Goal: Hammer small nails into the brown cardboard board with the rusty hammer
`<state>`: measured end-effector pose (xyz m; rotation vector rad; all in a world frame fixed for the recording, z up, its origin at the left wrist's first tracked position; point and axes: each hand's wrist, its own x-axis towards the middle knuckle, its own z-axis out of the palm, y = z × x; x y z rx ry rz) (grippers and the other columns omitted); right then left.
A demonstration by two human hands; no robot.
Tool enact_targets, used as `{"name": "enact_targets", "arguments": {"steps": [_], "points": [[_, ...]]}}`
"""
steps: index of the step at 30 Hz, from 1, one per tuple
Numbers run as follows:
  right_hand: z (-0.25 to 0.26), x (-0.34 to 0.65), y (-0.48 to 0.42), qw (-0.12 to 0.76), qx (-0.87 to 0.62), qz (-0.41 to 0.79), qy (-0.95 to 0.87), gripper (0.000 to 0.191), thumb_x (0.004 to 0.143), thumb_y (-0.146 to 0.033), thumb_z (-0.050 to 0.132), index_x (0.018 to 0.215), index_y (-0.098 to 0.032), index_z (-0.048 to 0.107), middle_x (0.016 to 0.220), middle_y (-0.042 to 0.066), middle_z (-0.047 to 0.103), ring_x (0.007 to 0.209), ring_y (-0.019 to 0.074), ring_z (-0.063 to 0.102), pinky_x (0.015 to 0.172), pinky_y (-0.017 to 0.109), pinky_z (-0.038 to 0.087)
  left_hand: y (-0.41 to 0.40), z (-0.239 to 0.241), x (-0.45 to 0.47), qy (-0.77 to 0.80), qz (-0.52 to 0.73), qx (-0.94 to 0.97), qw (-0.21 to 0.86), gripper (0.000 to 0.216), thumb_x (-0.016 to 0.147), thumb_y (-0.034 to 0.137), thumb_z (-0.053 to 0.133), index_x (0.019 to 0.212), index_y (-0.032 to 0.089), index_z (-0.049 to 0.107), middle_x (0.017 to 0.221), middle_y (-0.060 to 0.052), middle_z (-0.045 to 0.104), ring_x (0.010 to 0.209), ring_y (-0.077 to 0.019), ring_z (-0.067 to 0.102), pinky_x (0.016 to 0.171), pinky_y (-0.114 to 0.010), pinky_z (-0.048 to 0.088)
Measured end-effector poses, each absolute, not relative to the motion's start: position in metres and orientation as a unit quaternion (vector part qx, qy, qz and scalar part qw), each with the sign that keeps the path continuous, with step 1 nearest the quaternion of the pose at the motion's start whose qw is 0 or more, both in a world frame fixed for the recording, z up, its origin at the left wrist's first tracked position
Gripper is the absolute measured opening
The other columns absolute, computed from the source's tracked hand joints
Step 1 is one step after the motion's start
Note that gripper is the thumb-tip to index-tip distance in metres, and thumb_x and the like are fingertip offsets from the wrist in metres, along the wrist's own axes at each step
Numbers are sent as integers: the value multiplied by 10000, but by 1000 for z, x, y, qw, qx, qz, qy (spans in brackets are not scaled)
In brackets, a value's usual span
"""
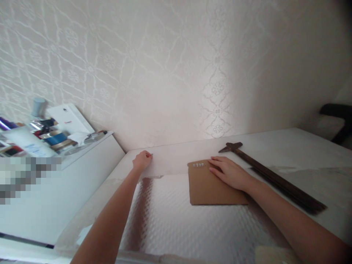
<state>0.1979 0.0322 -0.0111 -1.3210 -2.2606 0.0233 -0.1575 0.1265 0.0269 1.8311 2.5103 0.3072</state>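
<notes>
My right hand (229, 171) lies flat, fingers stretched out, on the upper right part of a brown envelope (209, 189) that rests on a white table (288, 146). The envelope has small heart marks near its top left corner. My left hand (142, 160) reaches to the far left of the table, fingers curled in a pinch around something small near the wall; I cannot make out what it is. A clear textured film (176, 216) covers the near part of the table, its far edge by my left hand.
A long dark wooden stick with a cross-shaped end (272, 176) lies diagonally to the right of the envelope. A white shelf unit (68, 165) at the left carries bottles, a blue tape roll and jars. A patterned wall stands behind; a dark chair (339, 117) is at far right.
</notes>
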Motion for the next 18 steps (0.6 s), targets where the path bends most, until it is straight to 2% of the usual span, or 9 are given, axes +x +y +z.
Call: {"name": "enact_targets", "arguments": {"steps": [3,8,13,18], "points": [[-10,197,32,258,-489,13,-833,380,883,-308,411,1120,-108,631,1167,159,611,1092,246,549,967,387,413,127,28,-160,802,107,587,21,292,772,335,520,1045,245,576,1060,-28,667,1019,-232,591,842,-364,457],[-10,197,33,257,-486,12,-835,391,884,-314,410,1139,-104,619,1173,155,609,1100,249,541,972,396,409,130,27,-162,792,87,604,23,232,777,350,515,964,267,624,1057,-18,668,1019,-240,591,824,-359,461],[-11,198,33,249,-491,9,-835,407,889,-318,401,1145,-84,613,1186,163,600,1105,254,538,984,395,398,128,23,-162,789,100,606,0,220,795,326,498,940,233,634,1078,-55,659,1019,-257,588,830,-377,455],[-9,197,32,240,-491,8,-838,409,890,-316,398,1152,-83,608,1191,161,597,1100,255,538,979,396,401,128,25,-153,781,166,602,14,203,793,291,517,901,177,644,1040,-105,664,996,-267,594,826,-369,452]]}}
